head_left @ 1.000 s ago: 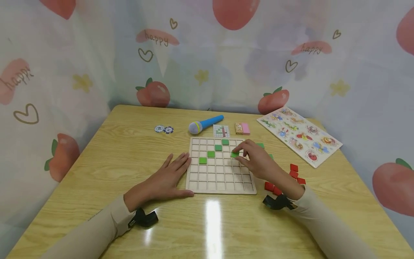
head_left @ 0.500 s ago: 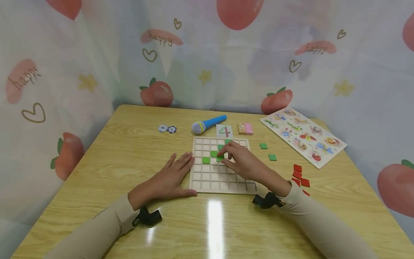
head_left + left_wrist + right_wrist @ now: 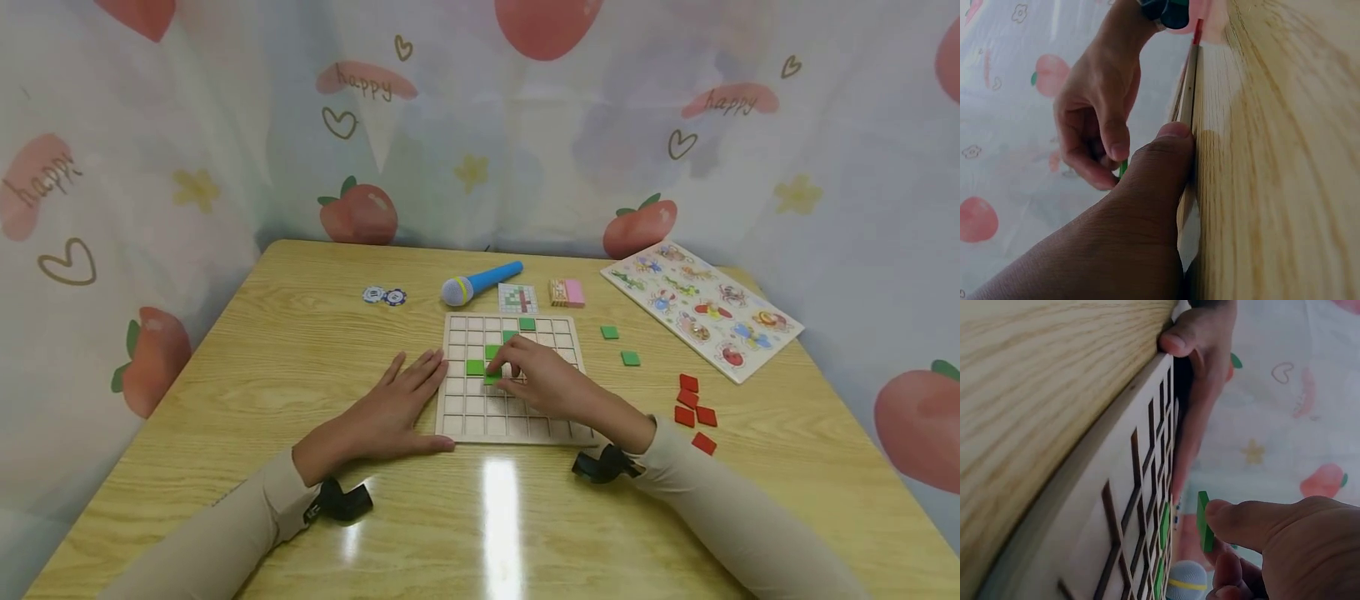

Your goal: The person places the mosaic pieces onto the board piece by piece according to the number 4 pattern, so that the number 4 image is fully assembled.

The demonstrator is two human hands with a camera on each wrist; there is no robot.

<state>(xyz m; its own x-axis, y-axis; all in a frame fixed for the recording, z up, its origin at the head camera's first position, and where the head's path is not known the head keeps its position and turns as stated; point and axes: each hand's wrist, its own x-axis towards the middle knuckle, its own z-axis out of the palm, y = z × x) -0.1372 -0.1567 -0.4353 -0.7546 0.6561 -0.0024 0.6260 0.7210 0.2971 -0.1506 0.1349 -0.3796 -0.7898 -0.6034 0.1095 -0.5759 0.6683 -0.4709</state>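
A pale wooden grid board (image 3: pixel 465 427) lies on the table, with several green square tiles set along a diagonal of its cells. My right hand (image 3: pixel 551 382) pinches one green tile (image 3: pixel 1204 522) between thumb and fingers, held just over the board beside the lowest placed tile (image 3: pixel 475 367). In the right wrist view a gap shows between that pinched tile and the grid. Flat along the board's left side rests my left hand (image 3: pixel 390 412), fingers straight, its thumb touching the near left corner.
Two green tiles (image 3: pixel 609 332) and several red tiles (image 3: pixel 685 416) lie to the right. Behind the board are a toy microphone (image 3: pixel 480 283), a pattern card (image 3: pixel 517 298), a pink-and-patterned block (image 3: pixel 567 293) and poker chips (image 3: pixel 385 296). An insect puzzle board (image 3: pixel 705 308) sits back right.
My right hand has carried the green tile leftward and toward me across the board, uncovering the loose tiles at right. The left hand stays at the board's left edge.
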